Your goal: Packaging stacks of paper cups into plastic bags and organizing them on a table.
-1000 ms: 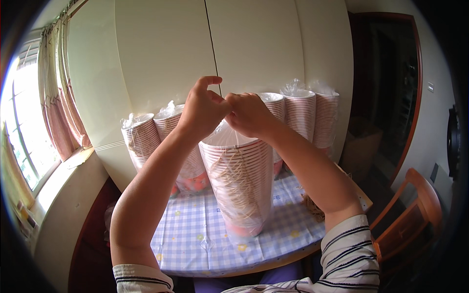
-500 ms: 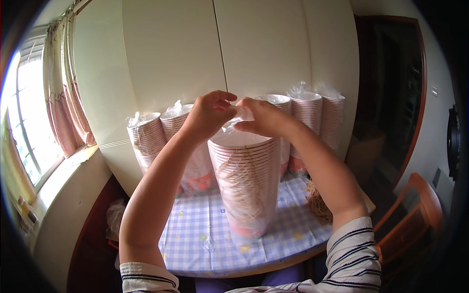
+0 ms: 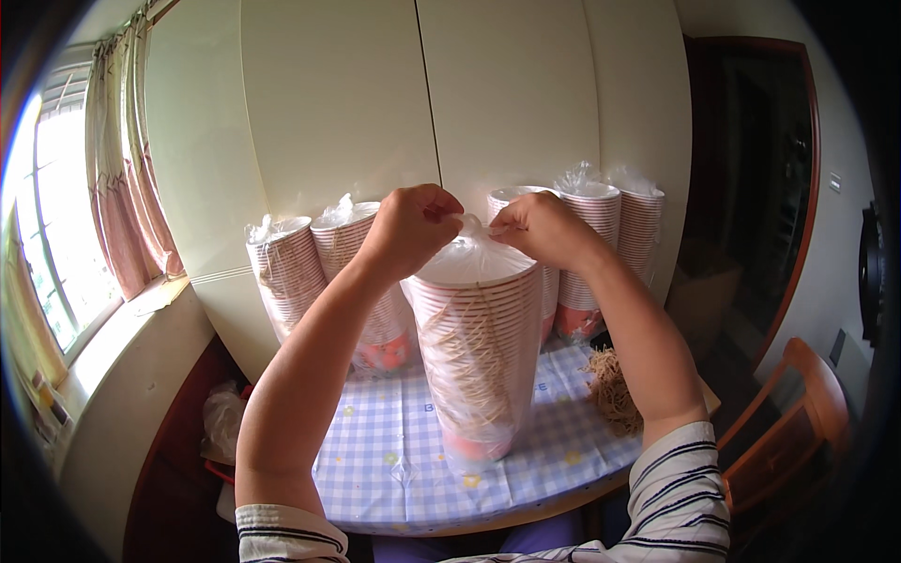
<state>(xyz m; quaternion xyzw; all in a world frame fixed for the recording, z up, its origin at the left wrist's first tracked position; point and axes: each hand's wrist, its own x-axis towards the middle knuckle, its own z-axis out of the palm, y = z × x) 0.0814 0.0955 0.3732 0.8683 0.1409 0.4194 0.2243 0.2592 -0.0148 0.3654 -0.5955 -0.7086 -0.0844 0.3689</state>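
Note:
A tall stack of paper cups in a clear plastic bag stands upright on the table in front of me. Tan strands, like those in the pile at the right, lie along its near side inside the bag. The bag's gathered top rises in a twisted or knotted peak over the uppermost cup. My left hand pinches one end of that plastic, fingers closed. Opposite it, my right hand pinches the other end between thumb and fingers. The hands are a short way apart, with the peak between them.
Several more bagged cup stacks line the back of the table by a pale cabinet. A pile of tan strands lies at the right on the blue checked tablecloth. A wooden chair stands at the right.
My hands have moved apart from their bunched position, the right one outward. The plastic between them is now drawn into a tight peak over the cups.

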